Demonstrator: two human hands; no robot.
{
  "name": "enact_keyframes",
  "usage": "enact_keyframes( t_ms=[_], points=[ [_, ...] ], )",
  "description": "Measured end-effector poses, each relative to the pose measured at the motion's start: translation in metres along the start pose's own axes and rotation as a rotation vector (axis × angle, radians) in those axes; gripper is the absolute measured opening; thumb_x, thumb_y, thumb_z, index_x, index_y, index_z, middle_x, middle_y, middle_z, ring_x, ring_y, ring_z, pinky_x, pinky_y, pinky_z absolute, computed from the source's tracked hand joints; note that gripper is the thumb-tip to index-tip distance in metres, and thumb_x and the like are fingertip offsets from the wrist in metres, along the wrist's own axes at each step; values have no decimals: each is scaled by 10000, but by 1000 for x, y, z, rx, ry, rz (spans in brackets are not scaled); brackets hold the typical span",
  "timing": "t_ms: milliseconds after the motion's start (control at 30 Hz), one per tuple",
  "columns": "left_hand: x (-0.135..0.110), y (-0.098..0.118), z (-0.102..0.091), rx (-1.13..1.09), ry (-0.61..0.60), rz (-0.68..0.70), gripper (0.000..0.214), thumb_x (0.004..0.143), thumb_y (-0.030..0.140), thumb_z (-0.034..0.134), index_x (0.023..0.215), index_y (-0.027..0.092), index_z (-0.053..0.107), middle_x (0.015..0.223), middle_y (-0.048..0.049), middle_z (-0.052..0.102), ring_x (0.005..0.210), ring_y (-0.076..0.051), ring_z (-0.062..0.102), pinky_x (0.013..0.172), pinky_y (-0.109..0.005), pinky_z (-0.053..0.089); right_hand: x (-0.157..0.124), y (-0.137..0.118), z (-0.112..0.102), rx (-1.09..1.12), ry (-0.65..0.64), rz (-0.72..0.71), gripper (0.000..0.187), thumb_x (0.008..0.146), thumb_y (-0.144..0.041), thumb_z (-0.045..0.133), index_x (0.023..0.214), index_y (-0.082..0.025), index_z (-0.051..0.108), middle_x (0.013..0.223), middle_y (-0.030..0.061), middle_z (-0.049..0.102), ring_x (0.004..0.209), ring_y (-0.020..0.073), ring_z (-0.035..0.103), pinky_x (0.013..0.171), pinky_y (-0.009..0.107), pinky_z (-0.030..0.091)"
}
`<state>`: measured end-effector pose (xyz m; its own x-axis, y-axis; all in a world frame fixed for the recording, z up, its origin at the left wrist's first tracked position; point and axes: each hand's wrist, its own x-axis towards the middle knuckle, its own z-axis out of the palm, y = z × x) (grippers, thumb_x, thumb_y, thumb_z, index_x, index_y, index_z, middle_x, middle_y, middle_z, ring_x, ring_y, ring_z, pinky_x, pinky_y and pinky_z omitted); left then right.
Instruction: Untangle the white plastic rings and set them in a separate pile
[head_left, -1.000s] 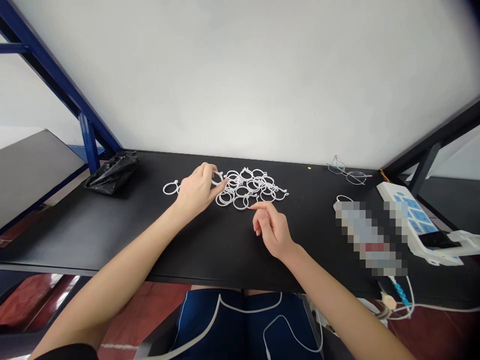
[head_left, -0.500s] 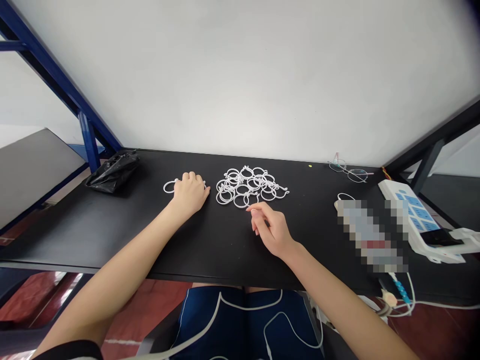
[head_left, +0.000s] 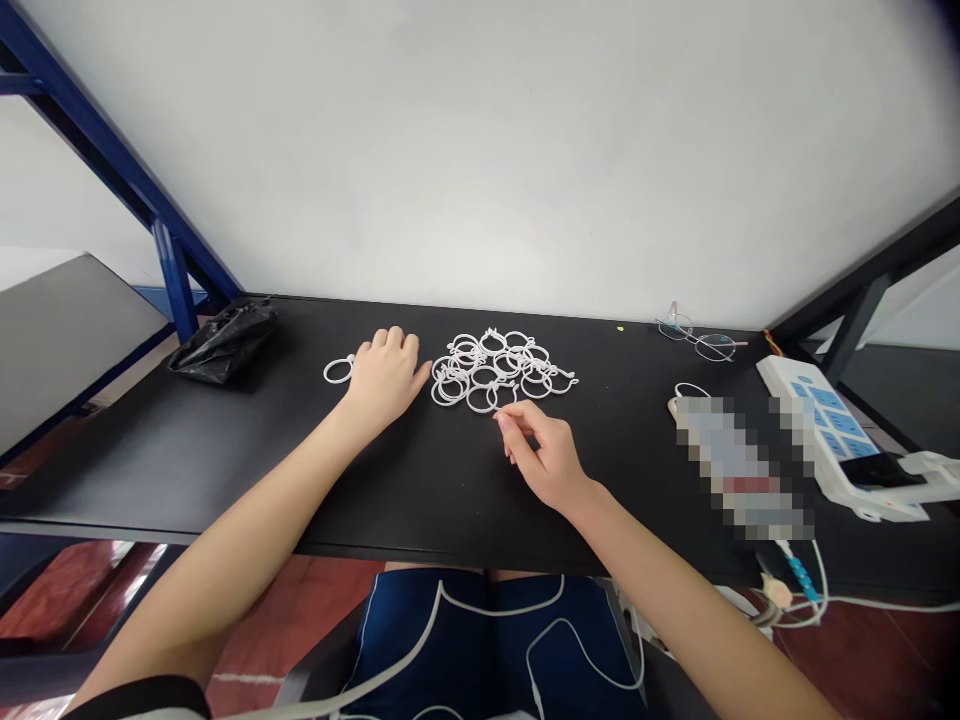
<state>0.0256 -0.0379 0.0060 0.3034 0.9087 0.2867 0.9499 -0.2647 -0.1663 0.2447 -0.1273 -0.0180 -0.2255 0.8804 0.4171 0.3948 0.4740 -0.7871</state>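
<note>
Several white plastic rings with small eyelets lie in a loose pile [head_left: 486, 378] on the black table. To the left of it, my left hand [head_left: 386, 380] is palm down, its thumb stretched out toward the pile and its fingers loosely spread; what is under the palm is hidden. One separate white ring [head_left: 338, 371] shows beside that hand's left side. At the pile's front edge, my right hand [head_left: 541, 448] has thumb and index fingertip pressed together beside the nearest ring. Whether anything is pinched there is too small to tell.
A black plastic bag [head_left: 223, 340] sits at the table's left end. On the right are eyeglasses [head_left: 714, 347], a blurred-out phone-like object [head_left: 739, 470] with a cable, and a white power strip [head_left: 836, 430]. A white wall [head_left: 480, 160] rises behind the table.
My left hand has shifted slightly right and away from me, its thumb reaching farther out; a ring bit seen by its thumb no longer shows. My right thumb and index finger have closed together.
</note>
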Motion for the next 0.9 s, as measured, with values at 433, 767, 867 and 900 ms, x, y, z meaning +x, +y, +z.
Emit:
enact_keyframes(
  t_ms=[433,767,867,900],
  points=[
    [-3,20,17,-327,2,140,218,952,326,434,1017,178,579,949,-72,635,854,-215,625,610,-277,431,0,-2,-1,-48,-26,21,177,983,-314,451,893,-204,557,574,-35,522,504,115,521,526,239,432],
    [-2,19,18,-426,0,155,199,972,284,409,969,187,583,933,-54,630,794,-173,613,587,-244,399,1,-3,-1,-41,-23,8,171,982,-296,456,870,-205,547,561,-44,496,492,108,502,520,233,410],
    [-3,20,16,-452,11,150,191,968,276,418,965,188,587,943,-49,632,783,-162,615,579,-236,398,1,-3,-1,-45,-22,10,175,981,-301,455,873,-204,551,564,-43,498,493,110,510,519,233,414],
    [-3,20,15,-462,18,149,190,967,274,419,962,188,588,944,-48,633,779,-159,615,577,-234,398,1,-3,-1,-46,-21,11,176,981,-303,454,873,-205,552,565,-42,501,492,110,511,518,234,415]
  ],
)
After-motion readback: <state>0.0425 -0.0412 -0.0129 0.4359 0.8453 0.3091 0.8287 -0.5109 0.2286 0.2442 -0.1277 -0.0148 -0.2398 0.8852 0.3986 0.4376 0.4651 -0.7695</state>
